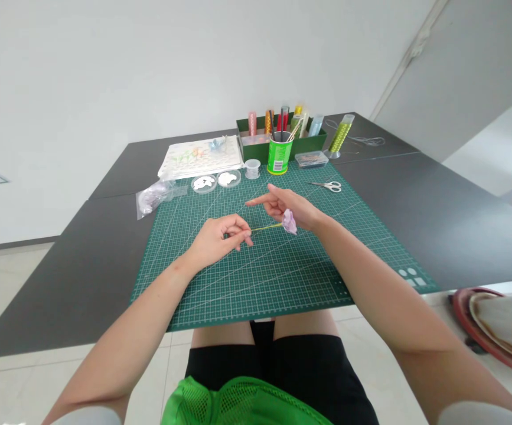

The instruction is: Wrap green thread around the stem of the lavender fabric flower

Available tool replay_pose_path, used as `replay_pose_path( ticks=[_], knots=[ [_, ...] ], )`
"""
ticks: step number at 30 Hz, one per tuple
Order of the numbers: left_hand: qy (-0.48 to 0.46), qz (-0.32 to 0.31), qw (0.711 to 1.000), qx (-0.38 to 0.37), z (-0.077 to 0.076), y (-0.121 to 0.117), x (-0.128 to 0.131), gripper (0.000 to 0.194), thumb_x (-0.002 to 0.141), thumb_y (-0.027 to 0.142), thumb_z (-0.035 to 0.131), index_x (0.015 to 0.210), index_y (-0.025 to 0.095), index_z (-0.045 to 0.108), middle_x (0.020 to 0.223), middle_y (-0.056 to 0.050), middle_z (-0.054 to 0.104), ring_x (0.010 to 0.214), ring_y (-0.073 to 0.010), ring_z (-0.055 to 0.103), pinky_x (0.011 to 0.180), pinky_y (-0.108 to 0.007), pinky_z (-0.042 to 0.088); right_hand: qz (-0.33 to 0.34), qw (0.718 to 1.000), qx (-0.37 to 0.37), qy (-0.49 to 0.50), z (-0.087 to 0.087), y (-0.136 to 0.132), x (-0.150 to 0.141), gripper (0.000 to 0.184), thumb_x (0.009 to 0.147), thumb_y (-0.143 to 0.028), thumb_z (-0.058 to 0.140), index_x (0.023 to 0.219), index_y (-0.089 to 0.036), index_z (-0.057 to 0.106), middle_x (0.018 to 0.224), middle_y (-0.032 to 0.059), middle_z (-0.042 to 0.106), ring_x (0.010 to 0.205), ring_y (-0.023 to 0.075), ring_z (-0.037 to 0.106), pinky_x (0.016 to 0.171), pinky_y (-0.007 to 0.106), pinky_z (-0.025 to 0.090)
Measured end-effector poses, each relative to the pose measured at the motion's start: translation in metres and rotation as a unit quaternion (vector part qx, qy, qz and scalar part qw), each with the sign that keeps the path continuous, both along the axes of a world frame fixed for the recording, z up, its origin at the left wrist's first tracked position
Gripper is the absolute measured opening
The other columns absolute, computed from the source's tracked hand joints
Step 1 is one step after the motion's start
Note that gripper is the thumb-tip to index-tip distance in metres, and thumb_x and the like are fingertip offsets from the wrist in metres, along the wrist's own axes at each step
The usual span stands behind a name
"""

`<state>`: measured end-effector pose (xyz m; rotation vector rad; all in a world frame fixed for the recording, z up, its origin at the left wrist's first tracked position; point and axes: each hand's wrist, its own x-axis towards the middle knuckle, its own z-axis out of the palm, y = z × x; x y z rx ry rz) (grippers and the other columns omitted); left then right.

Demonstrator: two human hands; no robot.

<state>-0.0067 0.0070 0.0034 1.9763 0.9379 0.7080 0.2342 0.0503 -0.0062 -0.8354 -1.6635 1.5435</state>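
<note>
Over the green cutting mat (247, 289), my left hand (220, 236) pinches the end of a thin yellow-green stem between thumb and fingers. The stem runs to the right and ends in a pale purple artificial flower (289, 222). My right hand (291, 206) is just behind the flower, index finger stretched out to the left and the other fingers loosely curled. Nothing shows in the right hand's grasp. White-handled scissors (329, 186) lie on the mat beyond the right hand.
A green can (279, 154) with sticks and brushes stands behind my hands. Beyond it is a dark green box (256, 150) of thread spools. Two round dishes (204, 183), a small lidded tub (252, 169), paper sheets (173, 159) and a plastic bag (153, 198) are at the back left.
</note>
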Motion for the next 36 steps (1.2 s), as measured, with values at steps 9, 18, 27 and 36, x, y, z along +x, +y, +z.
replay_pose_path(
  ticks=[9, 18, 27, 36],
  knots=[
    [-0.001, 0.147, 0.983, 0.107, -0.007, 0.005, -0.002, 0.013, 0.096, 0.033, 0.061, 0.089, 0.022, 0.06, 0.081, 0.001, 0.082, 0.057, -0.0131, 0.071, 0.065, -0.025, 0.054, 0.109, 0.984, -0.11, -0.087, -0.015, 0.005, 0.0, 0.054, 0.108, -0.052, 0.043, 0.106, -0.01, 0.076, 0.064, -0.0071, 0.027, 0.051, 0.0085, 0.017, 0.045, 0.025, 0.013],
    [0.109, 0.198, 0.959, 0.168, -0.018, 0.011, -0.003, 0.008, 0.097, 0.025, 0.058, 0.101, 0.024, 0.065, 0.083, 0.003, 0.083, 0.063, -0.0175, 0.074, 0.066, -0.028, 0.047, 0.208, 0.976, -0.059, -0.016, -0.009, -0.009, -0.013, 0.045, 0.099, -0.051, 0.064, 0.12, -0.013, 0.076, 0.061, -0.0093, 0.025, 0.054, 0.0087, 0.017, 0.048, 0.026, 0.013],
    [-0.072, 0.213, 0.974, 0.017, -0.019, 0.016, -0.002, 0.013, 0.092, 0.033, 0.063, 0.091, 0.021, 0.067, 0.076, -0.001, 0.08, 0.053, -0.0145, 0.068, 0.058, -0.027, 0.05, 0.176, 0.98, -0.091, 0.02, -0.012, -0.009, -0.015, 0.034, 0.1, -0.041, 0.063, 0.111, -0.012, 0.077, 0.06, -0.0098, 0.025, 0.052, 0.0078, 0.016, 0.047, 0.025, 0.012],
    [-0.207, 0.239, 0.947, -0.055, -0.016, 0.022, -0.006, 0.021, 0.085, 0.039, 0.072, 0.093, 0.019, 0.069, 0.08, -0.004, 0.08, 0.053, -0.0113, 0.062, 0.058, -0.025, 0.052, -0.102, 0.981, -0.13, 0.099, -0.011, -0.002, -0.016, 0.026, 0.096, -0.042, 0.063, 0.094, -0.016, 0.067, 0.058, -0.0106, 0.026, 0.048, 0.0075, 0.016, 0.046, 0.025, 0.012]
  ],
)
